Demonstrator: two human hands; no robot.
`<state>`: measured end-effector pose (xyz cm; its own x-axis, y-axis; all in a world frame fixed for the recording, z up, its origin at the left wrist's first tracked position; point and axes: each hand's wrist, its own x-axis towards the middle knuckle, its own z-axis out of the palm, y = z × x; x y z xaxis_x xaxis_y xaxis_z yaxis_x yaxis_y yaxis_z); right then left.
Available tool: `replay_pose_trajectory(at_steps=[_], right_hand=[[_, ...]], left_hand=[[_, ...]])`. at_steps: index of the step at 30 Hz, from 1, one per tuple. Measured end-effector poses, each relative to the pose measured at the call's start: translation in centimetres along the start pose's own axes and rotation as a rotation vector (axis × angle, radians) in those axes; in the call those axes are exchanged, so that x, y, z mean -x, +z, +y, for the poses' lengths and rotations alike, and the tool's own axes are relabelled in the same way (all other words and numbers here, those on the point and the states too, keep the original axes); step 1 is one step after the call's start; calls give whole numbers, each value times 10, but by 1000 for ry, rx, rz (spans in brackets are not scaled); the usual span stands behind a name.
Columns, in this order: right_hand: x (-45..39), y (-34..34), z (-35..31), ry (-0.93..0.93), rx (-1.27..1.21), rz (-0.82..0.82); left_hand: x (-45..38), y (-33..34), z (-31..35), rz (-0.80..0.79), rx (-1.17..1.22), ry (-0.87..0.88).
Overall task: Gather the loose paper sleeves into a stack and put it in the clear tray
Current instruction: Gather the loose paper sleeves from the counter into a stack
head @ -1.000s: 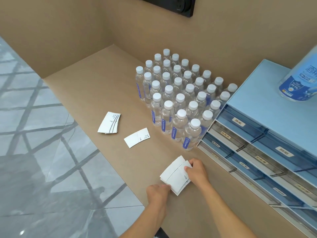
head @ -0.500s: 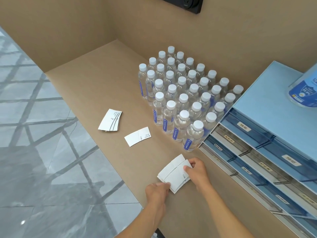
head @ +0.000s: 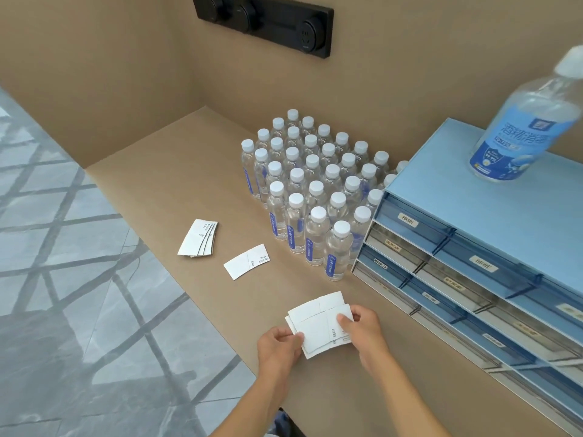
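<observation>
Several white paper sleeves (head: 317,324) lie fanned in a small pile near the counter's front edge. My left hand (head: 277,345) pinches the pile's lower left corner, and my right hand (head: 362,326) grips its right side. A single loose sleeve (head: 246,261) lies flat on the counter farther back. Beyond it to the left sits a small bunch of sleeves (head: 198,238), overlapped. I see no clear tray apart from the drawers of the blue drawer unit (head: 492,234).
A tight block of small water bottles (head: 312,190) with white caps stands mid-counter, right of the loose sleeves. A large sanitizer bottle (head: 523,124) stands on top of the drawer unit. The counter's front edge (head: 202,310) drops to a grey tiled floor.
Both hands stay on the pile, which is a little more squared. The camera has tilted up, showing the wall sockets and more of the large bottle.
</observation>
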<state>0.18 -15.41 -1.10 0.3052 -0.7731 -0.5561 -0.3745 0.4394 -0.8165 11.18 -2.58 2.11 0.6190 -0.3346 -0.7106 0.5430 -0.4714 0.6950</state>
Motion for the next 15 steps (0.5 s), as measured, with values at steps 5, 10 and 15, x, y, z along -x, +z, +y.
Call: replay_pose_trajectory(at_steps=[5, 10, 15], right_hand=[[19, -10, 14, 4, -44, 13], [31, -14, 20, 0, -58, -12], [39, -3, 16, -4, -67, -35]], left_hand=[[11, 2, -6, -4, -74, 60], [24, -3, -13, 5, -90, 47], [30, -14, -17, 29, -53, 31]])
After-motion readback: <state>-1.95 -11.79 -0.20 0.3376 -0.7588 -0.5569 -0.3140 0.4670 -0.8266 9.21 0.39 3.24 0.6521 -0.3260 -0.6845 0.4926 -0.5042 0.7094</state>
